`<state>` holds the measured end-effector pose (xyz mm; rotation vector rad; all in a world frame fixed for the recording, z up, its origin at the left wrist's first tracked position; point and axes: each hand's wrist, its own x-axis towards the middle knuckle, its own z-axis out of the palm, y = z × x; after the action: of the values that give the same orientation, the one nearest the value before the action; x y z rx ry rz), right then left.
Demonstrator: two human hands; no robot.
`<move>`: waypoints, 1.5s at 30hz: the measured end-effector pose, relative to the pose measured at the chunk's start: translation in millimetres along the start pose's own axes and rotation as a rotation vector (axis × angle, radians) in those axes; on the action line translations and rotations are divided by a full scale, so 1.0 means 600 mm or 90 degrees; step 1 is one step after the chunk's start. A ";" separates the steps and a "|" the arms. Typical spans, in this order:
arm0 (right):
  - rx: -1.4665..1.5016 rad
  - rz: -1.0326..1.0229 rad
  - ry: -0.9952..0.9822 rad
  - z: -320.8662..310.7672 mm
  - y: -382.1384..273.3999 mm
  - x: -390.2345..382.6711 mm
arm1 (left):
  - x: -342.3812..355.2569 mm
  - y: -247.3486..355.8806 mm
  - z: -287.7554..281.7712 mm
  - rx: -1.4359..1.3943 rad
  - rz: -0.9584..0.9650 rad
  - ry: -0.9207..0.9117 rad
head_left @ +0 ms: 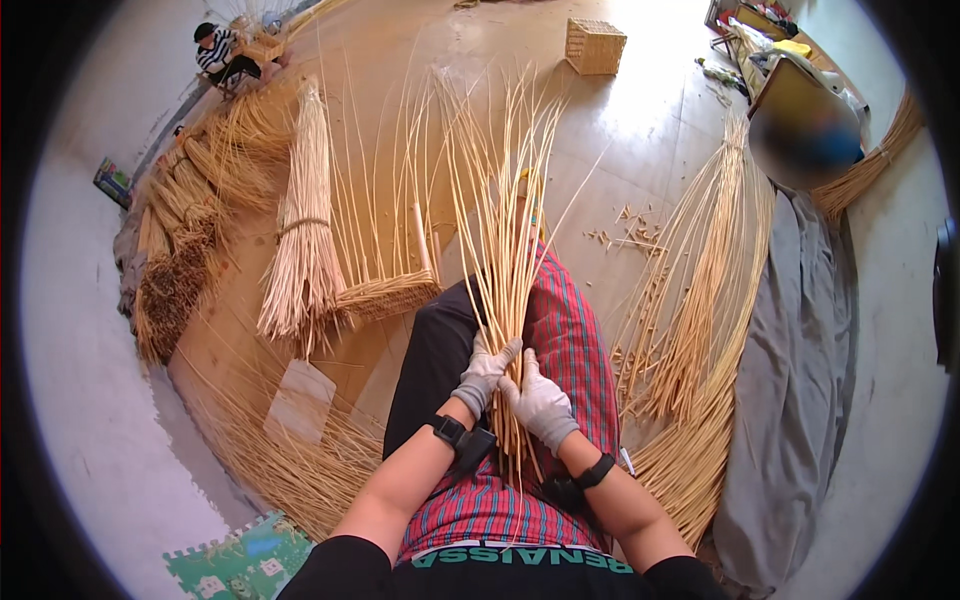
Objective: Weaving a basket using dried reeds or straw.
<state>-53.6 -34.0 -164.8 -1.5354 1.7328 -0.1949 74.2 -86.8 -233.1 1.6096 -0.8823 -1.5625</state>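
A loose bundle of long, pale wicker rods (507,260) stands over my lap, its thin tips fanning out away from me and its butt ends hanging down toward my waist. My gloved left hand (484,370) is closed round the bundle from the left side. From the right, my gloved right hand (541,402) grips the same rods, a little nearer to me. Under them lies a red checked cloth (580,320) over my right leg. Left of my knees sits a part-woven basket (388,296) with upright stakes sticking up from it.
At the left stand a tied rod bundle (305,220) and stacked bundles (185,215). More loose rods (700,330) lie at the right beside a grey cloth (785,400). A finished-looking square basket (594,47) stands far off. Another person (222,55) sits at the far left.
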 end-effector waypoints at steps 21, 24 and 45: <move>0.052 -0.220 -0.006 -0.029 0.036 -0.067 | 0.190 0.127 0.035 0.713 0.061 0.011; 0.096 -0.205 -0.040 -0.050 0.022 -0.092 | 0.183 0.142 0.004 0.090 -0.019 -0.093; 0.512 -0.245 -0.072 -0.101 0.006 -0.157 | -0.020 0.489 -0.094 -0.280 0.157 -0.456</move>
<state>-99.7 27.8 -83.8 -1.2040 1.0393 -0.8660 132.3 -224.8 25.9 0.5983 -0.9538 -2.0010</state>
